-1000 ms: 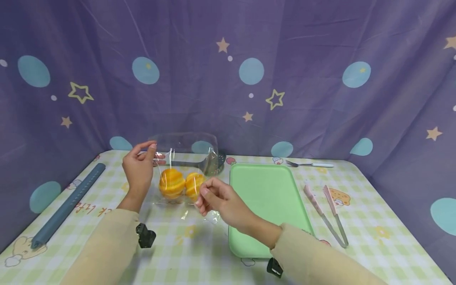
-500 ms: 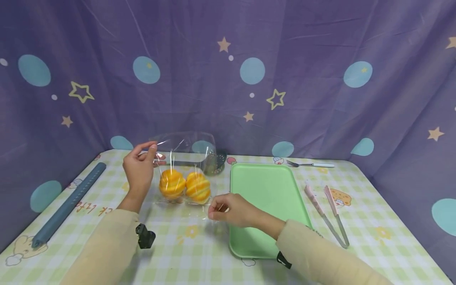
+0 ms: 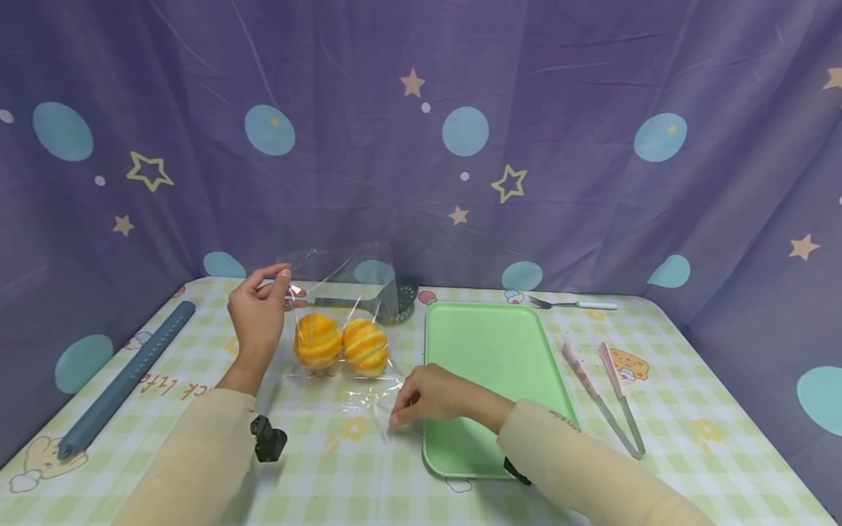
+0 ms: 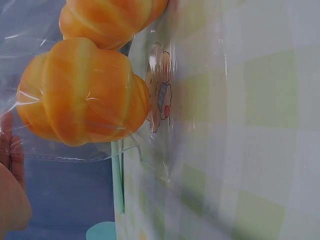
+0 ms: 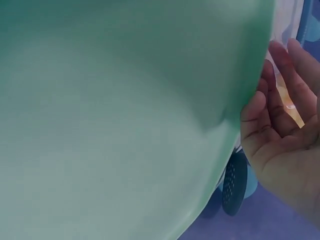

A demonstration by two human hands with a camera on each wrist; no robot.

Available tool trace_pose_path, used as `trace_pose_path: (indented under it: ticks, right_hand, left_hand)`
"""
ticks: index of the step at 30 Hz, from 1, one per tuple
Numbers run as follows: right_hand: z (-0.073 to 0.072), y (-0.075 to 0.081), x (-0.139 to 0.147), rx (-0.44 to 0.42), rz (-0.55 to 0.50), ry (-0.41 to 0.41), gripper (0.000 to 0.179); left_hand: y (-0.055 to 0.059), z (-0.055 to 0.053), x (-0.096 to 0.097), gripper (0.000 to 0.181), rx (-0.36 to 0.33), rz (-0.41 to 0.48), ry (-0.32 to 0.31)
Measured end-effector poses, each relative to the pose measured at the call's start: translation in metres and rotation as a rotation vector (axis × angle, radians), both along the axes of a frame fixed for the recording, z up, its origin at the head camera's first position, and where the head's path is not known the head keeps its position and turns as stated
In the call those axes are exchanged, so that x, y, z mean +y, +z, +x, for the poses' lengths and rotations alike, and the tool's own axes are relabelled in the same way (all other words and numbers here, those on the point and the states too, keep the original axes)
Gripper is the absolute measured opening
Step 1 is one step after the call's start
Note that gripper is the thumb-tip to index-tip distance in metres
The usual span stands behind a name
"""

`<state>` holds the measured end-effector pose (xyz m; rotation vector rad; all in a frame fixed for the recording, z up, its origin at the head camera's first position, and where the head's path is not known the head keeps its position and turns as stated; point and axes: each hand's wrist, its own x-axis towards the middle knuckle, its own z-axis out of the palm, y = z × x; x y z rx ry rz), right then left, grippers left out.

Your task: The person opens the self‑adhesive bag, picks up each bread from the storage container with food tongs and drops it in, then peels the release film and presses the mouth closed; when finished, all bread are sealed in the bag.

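Note:
Two orange-and-yellow striped bread rolls, the left roll (image 3: 318, 341) and the right roll (image 3: 365, 347), sit side by side inside a clear plastic bag (image 3: 345, 270). My left hand (image 3: 259, 310) pinches the bag's upper left edge between thumb and fingers. At the bag's lower right corner, just beside the tray's left edge, my right hand (image 3: 434, 394) pinches the loose film with its fingertips. Up close in the left wrist view, a roll (image 4: 85, 95) shows through the film. The right wrist view shows my right hand (image 5: 285, 110) with bent fingers next to the tray rim.
A light green tray (image 3: 490, 343) lies right of the bag. Pink-tipped tongs (image 3: 612, 409) and a fork (image 3: 572, 304) are farther right. Behind the bag is a dark slotted utensil (image 3: 408, 296). A rolled dark blue mat (image 3: 131, 376) lies along the left side.
My right hand has moved from in front of the right roll to the right and toward me, drawing the film's corner along and uncovering that roll. My left hand stays nearly still.

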<state>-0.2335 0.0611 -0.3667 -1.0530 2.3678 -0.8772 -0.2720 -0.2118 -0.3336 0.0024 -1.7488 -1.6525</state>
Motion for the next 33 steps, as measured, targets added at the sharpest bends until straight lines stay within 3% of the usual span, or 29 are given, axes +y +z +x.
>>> trace_pose_path:
  ticks: [6,10,16,22,28,33]
  right_hand:
    - [0.003,-0.002,0.002,-0.052,0.034,0.002,0.007]
    - [0.006,0.001,0.003,-0.084,0.064,0.056,0.007]
    - [0.012,0.007,0.004,-0.032,0.125,0.131,0.008]
    - [0.016,0.009,0.006,0.040,0.113,0.058,0.006]
    - [0.016,0.008,0.007,0.033,0.047,-0.001,0.014]
    - [0.014,0.007,0.008,0.013,0.025,0.010,0.022]
  left_hand:
    - [-0.001,0.000,0.001,0.025,0.018,-0.013,-0.009]
    - [-0.001,0.000,0.000,0.025,0.037,0.008,-0.035]
    - [0.000,0.000,-0.001,0.023,0.073,0.046,-0.077]
    - [-0.001,-0.002,-0.001,0.021,0.074,0.078,-0.094]
    - [-0.001,-0.002,-0.001,0.022,0.068,0.061,-0.100]
    - [-0.001,0.000,-0.001,0.022,0.066,0.050,-0.098]
